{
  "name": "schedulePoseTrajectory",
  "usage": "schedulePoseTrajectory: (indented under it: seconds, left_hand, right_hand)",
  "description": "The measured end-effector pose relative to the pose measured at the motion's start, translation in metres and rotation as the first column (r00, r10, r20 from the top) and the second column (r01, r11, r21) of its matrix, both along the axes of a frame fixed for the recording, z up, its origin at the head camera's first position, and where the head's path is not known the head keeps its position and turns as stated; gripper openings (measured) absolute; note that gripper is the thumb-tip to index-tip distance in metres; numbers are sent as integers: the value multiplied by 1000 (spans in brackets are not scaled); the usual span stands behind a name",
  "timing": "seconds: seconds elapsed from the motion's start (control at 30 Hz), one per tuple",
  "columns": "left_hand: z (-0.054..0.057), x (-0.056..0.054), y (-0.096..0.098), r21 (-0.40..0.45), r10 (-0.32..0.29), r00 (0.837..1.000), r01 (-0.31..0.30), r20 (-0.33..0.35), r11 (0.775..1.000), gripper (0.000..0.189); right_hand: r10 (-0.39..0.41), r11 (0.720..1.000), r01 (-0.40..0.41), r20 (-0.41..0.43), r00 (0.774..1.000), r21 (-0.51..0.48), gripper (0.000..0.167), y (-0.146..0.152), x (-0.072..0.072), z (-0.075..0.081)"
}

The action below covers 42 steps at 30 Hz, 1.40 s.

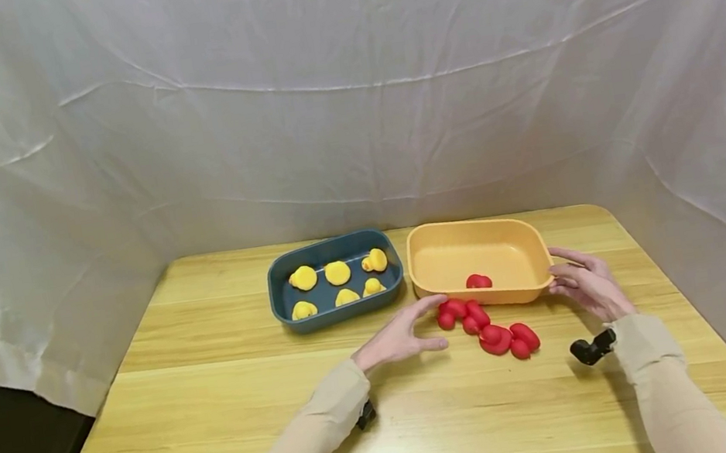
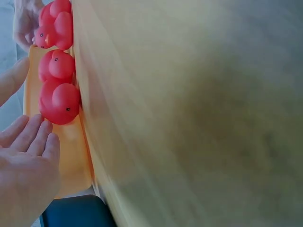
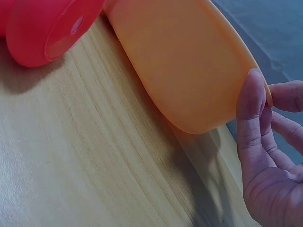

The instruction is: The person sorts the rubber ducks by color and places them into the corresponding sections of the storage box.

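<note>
My right hand (image 1: 586, 285) pinches the right end of an orange plastic tray (image 1: 458, 247) at its rim; in the right wrist view the thumb (image 3: 251, 104) lies against the outer wall. One red rubber duck (image 1: 478, 281) is inside that tray. Several more red rubber ducks (image 1: 495, 340) lie in a slanting row on the table just before it. My left hand (image 1: 397, 337) is beside the left end of this row, thumb and fingers spread, holding nothing. In the left wrist view its fingertips (image 2: 47, 127) come close to the nearest red duck (image 2: 60, 101); whether they touch I cannot tell.
Left of the orange tray stands a dark blue tray (image 1: 348, 312) with several yellow rubber ducks (image 1: 303, 278) spread over its bottom. Both trays are near the back edge of the wooden table (image 1: 220, 404). A pale curtain (image 1: 348, 127) hangs behind and at the sides.
</note>
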<state>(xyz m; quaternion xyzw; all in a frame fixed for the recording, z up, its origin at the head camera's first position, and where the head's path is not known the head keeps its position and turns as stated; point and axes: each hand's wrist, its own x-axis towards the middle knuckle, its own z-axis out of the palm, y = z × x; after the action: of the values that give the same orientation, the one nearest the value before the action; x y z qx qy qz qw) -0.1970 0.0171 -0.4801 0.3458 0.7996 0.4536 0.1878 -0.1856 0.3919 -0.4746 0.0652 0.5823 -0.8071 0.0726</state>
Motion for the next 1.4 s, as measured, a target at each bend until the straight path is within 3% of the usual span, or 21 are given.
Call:
schedulePoseTrajectory:
  seconds: [0.37, 0.6, 0.8, 1.17, 1.4]
  left_hand:
    - [-3, -2, -2, -64, -17, 1000, 17, -8, 998, 78]
    - [-3, -2, -2, -67, -32, 997, 27, -66, 997, 76]
    - [-1, -1, 1, -125, -51, 993, 38, -103, 991, 75]
    - [-1, 0, 7, -200, -144, 986, 125, -81, 972, 83]
    - [-1, 0, 9, -192, -139, 988, 124, -70, 974, 79]
  right_hand:
    - [-4, 1000, 4, 8, 1000, 14, 39, 0, 0, 1]
    - [-6, 1000, 6, 7, 1000, 7, 36, 0, 1, 1]
    - [1, 1000, -1, -3, 1000, -8, 34, -1, 1, 1]
    - [0, 1000, 0, -6, 1000, -16, 35, -1, 1, 1]
    - [3, 1000, -4, -13, 1000, -24, 34, -1, 0, 0]
